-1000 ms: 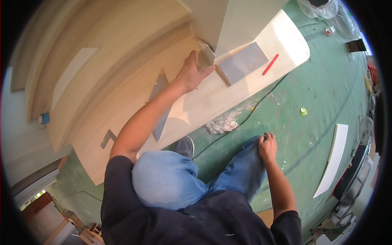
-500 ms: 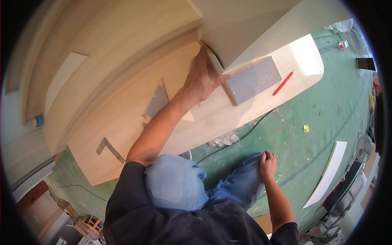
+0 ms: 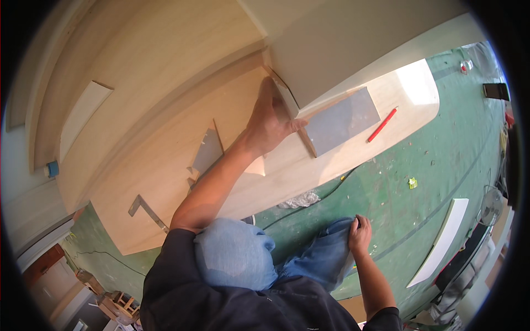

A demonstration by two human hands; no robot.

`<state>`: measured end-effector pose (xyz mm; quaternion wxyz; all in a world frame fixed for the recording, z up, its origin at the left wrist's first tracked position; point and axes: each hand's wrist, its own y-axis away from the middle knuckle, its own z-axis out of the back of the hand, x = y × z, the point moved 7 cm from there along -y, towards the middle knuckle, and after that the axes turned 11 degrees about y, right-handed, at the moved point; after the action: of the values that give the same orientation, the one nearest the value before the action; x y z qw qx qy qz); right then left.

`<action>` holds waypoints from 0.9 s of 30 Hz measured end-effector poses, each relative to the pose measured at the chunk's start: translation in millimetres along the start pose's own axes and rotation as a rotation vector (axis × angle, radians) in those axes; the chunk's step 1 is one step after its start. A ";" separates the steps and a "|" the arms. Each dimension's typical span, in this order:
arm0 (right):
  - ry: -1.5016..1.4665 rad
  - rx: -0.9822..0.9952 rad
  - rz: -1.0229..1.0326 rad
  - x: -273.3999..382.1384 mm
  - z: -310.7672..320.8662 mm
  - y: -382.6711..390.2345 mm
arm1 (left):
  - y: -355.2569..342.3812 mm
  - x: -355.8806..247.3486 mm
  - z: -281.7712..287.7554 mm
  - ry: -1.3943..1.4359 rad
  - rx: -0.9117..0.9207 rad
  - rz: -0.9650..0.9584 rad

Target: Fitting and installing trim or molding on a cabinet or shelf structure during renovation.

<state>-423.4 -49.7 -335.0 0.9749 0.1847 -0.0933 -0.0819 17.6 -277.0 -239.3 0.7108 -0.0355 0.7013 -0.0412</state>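
My left hand [image 3: 268, 127] reaches over a pale plywood board and spans a thin wooden piece [image 3: 287, 105], thumb at its near end and fingers toward its far end. That piece stands against the lower edge of a large pale upright panel [image 3: 342, 49]; the fingertips are partly hidden. Beside the thumb lies a grey rectangular sheet [image 3: 343, 121] with wooden edges. Closer to the board's front edge rests a red pencil [image 3: 382, 124]. My right hand [image 3: 360, 234] is closed at my right knee, with something small and dark at the fingers that I cannot make out.
The curved plywood board [image 3: 132, 176] bears a metal square [image 3: 146, 211], a grey triangular offcut [image 3: 207, 150] and a white strip [image 3: 85, 113]. On the green floor covering [image 3: 397, 215] lie crumpled clear plastic [image 3: 299, 199], a dark cable [image 3: 331, 190] and a long white strip [image 3: 440, 243].
My view has shifted a little, so the board and panel appear slightly lower. My left hand stays at the thin wooden piece, and my right hand remains at the knee.
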 end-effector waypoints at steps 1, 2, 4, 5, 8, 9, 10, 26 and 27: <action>0.000 0.001 0.001 -0.5 -0.5 0.0 | -0.6 1.2 0.7 -0.005 -0.012 -0.001; -0.004 -0.001 -0.002 -1.4 -0.8 0.1 | -0.8 1.9 0.9 -0.009 -0.025 -0.002; -0.010 -0.003 -0.006 -0.3 -0.3 -0.3 | -1.3 0.2 1.1 -0.045 -0.043 -0.027; -0.010 -0.007 0.007 1.2 0.4 -0.6 | -1.2 -1.6 1.9 -0.080 -0.062 -0.053; -0.011 -0.006 0.005 1.2 0.6 -1.0 | 2.3 -3.3 0.6 -0.201 -0.090 -0.137; -0.015 0.000 -0.008 -0.1 0.0 -1.0 | 2.5 -0.9 0.4 -0.200 -0.090 -0.137; -0.014 0.000 -0.009 -0.5 0.3 -0.8 | 1.9 2.3 0.8 -0.195 -0.091 -0.126; 0.002 0.018 -0.005 3.0 0.8 -0.6 | 18.0 17.5 -2.3 -0.299 -0.046 -0.050; 0.002 0.016 -0.003 3.1 1.7 -0.5 | 19.6 13.9 -4.5 -0.296 -0.045 -0.048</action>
<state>-420.9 -51.4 -333.2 0.9734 0.1927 -0.0925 -0.0826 13.4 -259.0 -255.3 0.8043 -0.0739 0.5885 -0.0368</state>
